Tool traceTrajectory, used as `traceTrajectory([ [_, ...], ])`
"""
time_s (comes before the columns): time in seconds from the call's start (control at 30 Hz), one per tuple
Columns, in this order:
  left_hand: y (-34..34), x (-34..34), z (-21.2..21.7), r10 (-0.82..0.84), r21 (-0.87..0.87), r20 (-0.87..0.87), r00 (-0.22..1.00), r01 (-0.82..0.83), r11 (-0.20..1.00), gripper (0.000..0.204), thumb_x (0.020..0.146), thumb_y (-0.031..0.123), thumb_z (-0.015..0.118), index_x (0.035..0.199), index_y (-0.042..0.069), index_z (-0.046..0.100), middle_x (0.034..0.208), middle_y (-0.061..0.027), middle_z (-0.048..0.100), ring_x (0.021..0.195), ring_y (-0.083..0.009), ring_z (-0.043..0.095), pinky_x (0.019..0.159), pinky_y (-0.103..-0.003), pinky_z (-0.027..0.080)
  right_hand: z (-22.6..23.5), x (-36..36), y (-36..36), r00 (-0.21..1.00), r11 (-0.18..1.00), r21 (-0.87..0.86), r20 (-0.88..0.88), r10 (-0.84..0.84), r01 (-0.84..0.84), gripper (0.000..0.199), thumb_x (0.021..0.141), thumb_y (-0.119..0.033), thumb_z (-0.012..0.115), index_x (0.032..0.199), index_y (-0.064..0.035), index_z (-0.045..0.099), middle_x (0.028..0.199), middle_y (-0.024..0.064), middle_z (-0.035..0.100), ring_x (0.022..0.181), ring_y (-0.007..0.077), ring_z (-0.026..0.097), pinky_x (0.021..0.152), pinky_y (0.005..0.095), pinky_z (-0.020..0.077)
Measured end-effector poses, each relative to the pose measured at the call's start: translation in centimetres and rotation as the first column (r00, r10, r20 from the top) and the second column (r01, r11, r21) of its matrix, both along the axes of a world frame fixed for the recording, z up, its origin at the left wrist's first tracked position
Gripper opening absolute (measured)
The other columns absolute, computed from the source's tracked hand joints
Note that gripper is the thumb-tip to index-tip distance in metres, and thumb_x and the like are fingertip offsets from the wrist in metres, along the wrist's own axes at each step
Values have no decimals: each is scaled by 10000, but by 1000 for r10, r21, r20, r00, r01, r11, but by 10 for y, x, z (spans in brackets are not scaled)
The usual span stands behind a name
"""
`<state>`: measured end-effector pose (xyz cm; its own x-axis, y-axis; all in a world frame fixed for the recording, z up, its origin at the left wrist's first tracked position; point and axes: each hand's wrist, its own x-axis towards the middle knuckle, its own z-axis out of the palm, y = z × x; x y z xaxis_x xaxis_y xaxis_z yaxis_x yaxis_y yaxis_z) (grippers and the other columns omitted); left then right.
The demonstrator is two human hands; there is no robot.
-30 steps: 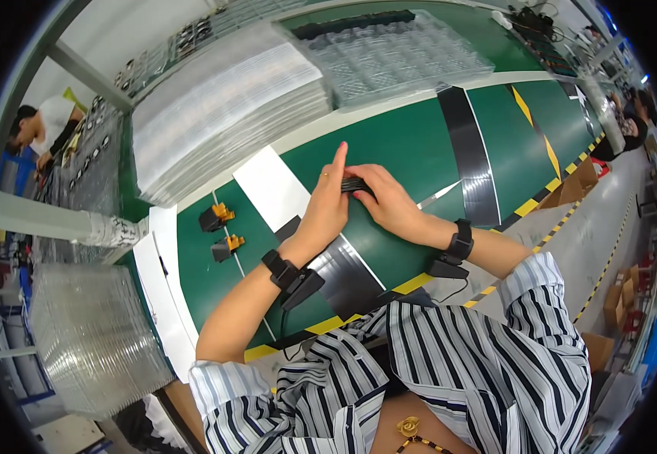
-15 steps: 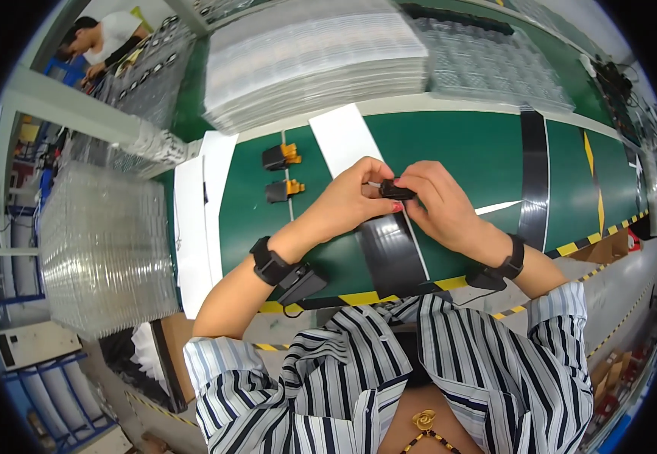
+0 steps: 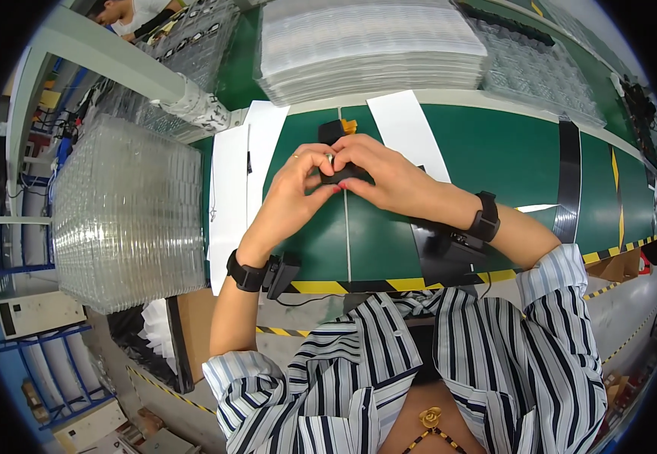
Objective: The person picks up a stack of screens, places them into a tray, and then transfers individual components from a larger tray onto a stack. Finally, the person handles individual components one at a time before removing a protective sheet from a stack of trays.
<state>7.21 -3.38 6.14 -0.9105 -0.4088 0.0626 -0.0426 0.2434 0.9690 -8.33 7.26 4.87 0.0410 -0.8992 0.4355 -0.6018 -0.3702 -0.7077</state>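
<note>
Both hands meet over the left-middle of the green work surface, around a small black part (image 3: 336, 176) that they largely cover. My left hand (image 3: 289, 193) pinches its left side with thumb and curled fingers. My right hand (image 3: 387, 175) closes on it from the right. A small shiny bit (image 3: 330, 158) shows between the fingertips; I cannot make out what it is. Just beyond the fingers lies a black part with an orange flat connector (image 3: 335, 131). A dark piece (image 3: 421, 169) peeks out behind my right hand, mostly hidden.
White sheets (image 3: 230, 189) lie at the left of the green surface (image 3: 487, 159), and another white strip (image 3: 404, 125) crosses it. Stacked clear trays (image 3: 128, 219) stand left; a tall pale stack (image 3: 374, 53) and clear trays (image 3: 533, 72) stand behind. A person (image 3: 135, 15) works at far left.
My hands have moved left, from the white and black strips to where the nearer black-and-orange part lay. The view has shifted, and the dark piece held before is no longer plainly visible in the fingers.
</note>
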Motion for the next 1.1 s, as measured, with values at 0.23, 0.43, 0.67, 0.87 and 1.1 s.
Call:
traceTrajectory([
  [0.23,-12,0,-9,35,-309,31,999,-24,951,200,743,-60,575,893,28,476,1096,-91,449,970,-246,523,792,-311,480,-18,2,-14,977,990,-32,-162,-140,136,273,699,-50,655,916,-53,489,935,85,533,848,249,538,688,335,447],
  [0.43,-21,-1,-24,24,-536,-3,1000,-22,844,244,708,-41,608,899,33,476,1067,-106,481,985,-293,503,803,-335,435,-22,4,-19,934,976,-105,-285,-213,191,289,677,-99,681,901,-72,500,824,62,549,790,228,531,652,336,427],
  [0.67,-24,-1,-36,44,-389,46,998,-23,921,286,682,-37,627,906,37,464,1072,-118,492,1001,-310,488,826,-342,411,-28,5,-19,945,977,33,-264,-194,209,297,689,-143,679,918,-74,504,878,67,558,813,236,533,678,339,431],
  [0.87,-22,5,-21,63,-451,-3,998,-57,891,318,679,-21,643,946,41,479,1096,-122,490,1010,-303,487,821,-345,413,3,0,-8,878,939,-211,-347,-330,270,314,694,-162,674,958,-70,530,987,86,549,884,252,524,728,350,432],
  [1.1,-32,15,61,168,-710,-47,985,-152,688,247,759,62,608,998,25,554,998,-121,563,899,-289,552,763,-334,439,37,-122,-33,542,752,-461,-521,-659,472,232,744,-141,617,969,-103,583,978,49,572,857,248,543,704,335,450],
])
